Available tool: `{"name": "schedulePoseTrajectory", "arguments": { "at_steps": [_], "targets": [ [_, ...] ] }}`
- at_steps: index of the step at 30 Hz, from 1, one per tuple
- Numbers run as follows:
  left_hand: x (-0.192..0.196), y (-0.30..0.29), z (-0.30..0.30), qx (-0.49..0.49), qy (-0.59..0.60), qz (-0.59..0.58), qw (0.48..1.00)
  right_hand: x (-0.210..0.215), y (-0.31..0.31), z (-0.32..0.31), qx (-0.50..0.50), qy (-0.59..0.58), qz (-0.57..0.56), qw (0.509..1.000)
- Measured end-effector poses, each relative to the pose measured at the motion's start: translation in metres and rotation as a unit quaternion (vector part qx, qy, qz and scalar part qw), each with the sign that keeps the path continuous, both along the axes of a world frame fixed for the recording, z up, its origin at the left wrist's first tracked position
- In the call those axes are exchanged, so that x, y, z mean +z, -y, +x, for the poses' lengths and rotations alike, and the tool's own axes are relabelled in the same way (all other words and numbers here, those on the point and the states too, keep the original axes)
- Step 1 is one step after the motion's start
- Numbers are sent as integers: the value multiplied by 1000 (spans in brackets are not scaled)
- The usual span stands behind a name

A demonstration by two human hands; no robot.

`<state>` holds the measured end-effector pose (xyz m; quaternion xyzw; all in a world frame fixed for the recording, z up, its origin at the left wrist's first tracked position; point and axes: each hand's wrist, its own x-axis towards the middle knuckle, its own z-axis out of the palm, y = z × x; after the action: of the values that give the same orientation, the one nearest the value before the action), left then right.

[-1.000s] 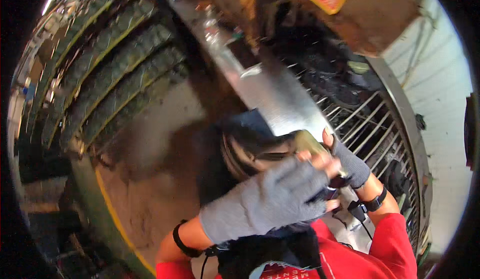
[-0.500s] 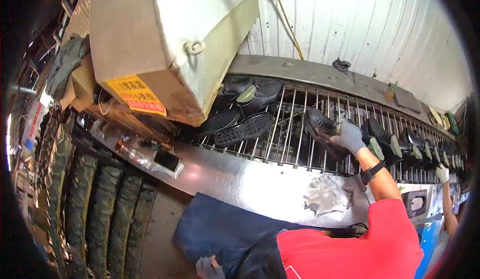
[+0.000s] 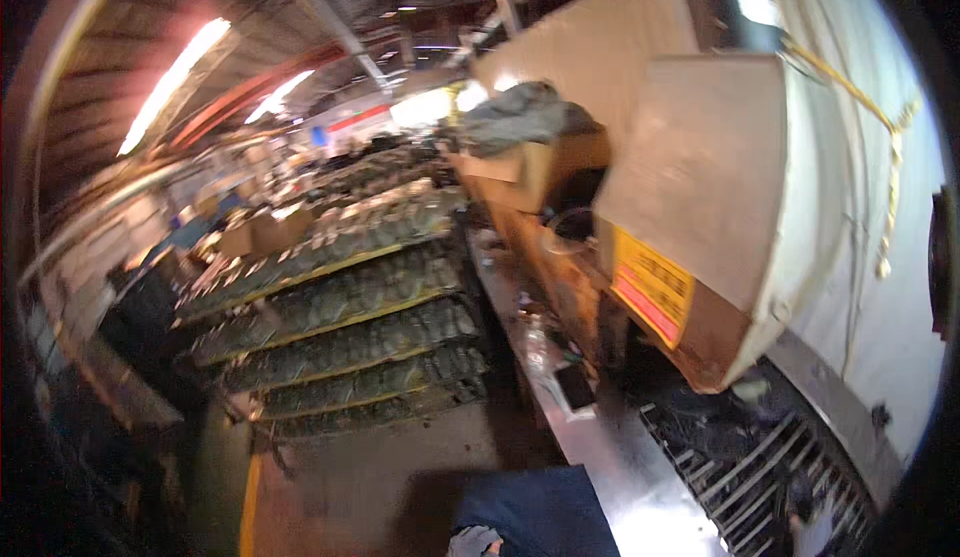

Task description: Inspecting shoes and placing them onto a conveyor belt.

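My left hand [image 3: 474,541], in a grey glove with a bare fingertip showing, is at the bottom edge beside the dark blue apron [image 3: 545,507]. Its fingers are mostly cut off by the frame. At the lower right, my right hand [image 3: 814,531], also gloved, is over the metal-bar rack [image 3: 750,472]. A dark shape [image 3: 800,494] lies against its fingers, too smeared to make out. Further up the rack, dark shoes [image 3: 715,412] sit blurred in the shade under the beige metal hood [image 3: 690,177].
A steel ledge [image 3: 570,427] runs along the rack, with a phone-like dark rectangle [image 3: 576,387] and a clear plastic bottle [image 3: 537,347] on it. Tiered racks of dark shoes [image 3: 350,342] stand to the left. A grey cloth [image 3: 525,117] lies on a cardboard box [image 3: 575,162].
My view has swung left and up, bringing in the shoe racks and ceiling lights. My right hand, earlier gripping a black shoe on the bars, now shows at the lower right edge.
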<state>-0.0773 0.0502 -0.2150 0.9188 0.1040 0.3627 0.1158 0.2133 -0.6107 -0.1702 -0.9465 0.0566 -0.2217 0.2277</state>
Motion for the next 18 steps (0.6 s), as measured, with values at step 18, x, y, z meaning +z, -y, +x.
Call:
{"name": "schedulePoseTrajectory", "arguments": {
  "at_steps": [18],
  "targets": [
    [19,-13,-9,-56,-50,-125,989,64,-42,-20,-68,-151,-144,976]
  ]
}}
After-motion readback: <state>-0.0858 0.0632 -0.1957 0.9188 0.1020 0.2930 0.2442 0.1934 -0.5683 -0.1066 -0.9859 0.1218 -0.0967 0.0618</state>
